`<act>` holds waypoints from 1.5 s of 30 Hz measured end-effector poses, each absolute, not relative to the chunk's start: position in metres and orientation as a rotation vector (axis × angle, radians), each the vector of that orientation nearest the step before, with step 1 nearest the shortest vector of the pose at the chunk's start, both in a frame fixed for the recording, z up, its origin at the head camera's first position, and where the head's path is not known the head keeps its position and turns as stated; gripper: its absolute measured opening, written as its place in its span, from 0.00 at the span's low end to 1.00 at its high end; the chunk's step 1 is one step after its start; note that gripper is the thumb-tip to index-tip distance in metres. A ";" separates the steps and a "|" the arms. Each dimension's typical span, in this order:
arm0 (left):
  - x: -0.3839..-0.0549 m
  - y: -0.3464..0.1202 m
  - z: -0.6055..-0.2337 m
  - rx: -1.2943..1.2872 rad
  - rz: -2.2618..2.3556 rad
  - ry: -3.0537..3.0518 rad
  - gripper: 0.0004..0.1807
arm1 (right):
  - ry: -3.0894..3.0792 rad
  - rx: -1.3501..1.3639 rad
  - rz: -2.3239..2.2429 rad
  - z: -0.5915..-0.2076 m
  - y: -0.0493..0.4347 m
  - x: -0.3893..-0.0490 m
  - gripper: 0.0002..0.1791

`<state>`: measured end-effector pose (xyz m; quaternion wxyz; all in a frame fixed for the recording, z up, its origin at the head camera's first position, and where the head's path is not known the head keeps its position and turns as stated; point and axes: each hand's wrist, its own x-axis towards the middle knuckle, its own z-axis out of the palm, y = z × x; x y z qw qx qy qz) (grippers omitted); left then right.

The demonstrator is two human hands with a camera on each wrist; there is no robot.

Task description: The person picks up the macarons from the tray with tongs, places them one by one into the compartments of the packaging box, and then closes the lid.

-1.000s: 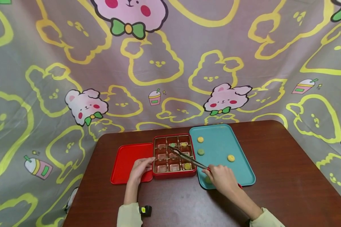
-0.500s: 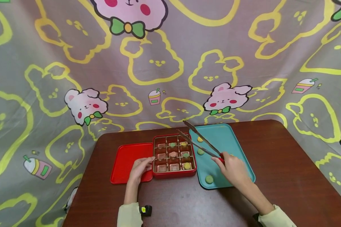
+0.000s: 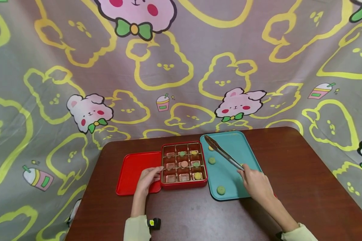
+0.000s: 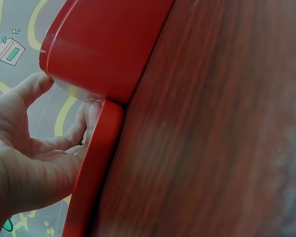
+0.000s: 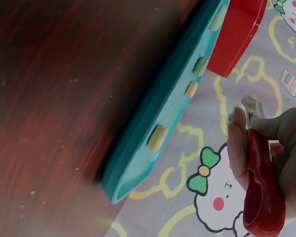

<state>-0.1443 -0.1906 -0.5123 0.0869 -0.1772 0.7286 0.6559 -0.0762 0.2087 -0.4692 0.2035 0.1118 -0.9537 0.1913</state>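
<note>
My right hand (image 3: 257, 184) grips a pair of metal tongs (image 3: 226, 155) by the red handle (image 5: 261, 182). Their tips (image 3: 210, 140) hover over the far left of the teal tray (image 3: 236, 142), near a yellow macaron (image 3: 211, 148); nothing shows between them. Also on the tray lie a green macaron (image 3: 212, 160), another green macaron (image 3: 221, 190) at the front, and a yellow one mostly hidden by my hand. My left hand (image 3: 147, 179) touches the left wall of the red box (image 3: 184, 185), thumb at the rim, fingers lower. Several box compartments hold yellow, green and pink macarons.
A red lid (image 3: 134, 174) lies flat left of the box, under my left hand. The tray stands against the box's right side. Behind the brown table (image 3: 181, 214) hangs a patterned cloth (image 3: 181, 73).
The tongs have left the box, where a pink macaron now lies in the middle compartment. My right hand moved right; the tongs spread, then came closer together over the tray. The left hand stayed.
</note>
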 end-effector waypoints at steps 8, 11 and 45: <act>-0.144 -0.191 -0.512 -0.529 1.948 2.178 0.23 | -2.721 0.264 0.487 -0.470 0.219 -0.072 0.15; -0.144 -0.191 -0.512 -0.522 1.958 2.181 0.22 | -2.761 0.244 0.489 -0.470 0.223 -0.070 0.16; -0.143 -0.189 -0.514 -0.541 1.973 2.169 0.21 | -2.958 0.241 0.443 -0.476 0.252 -0.049 0.19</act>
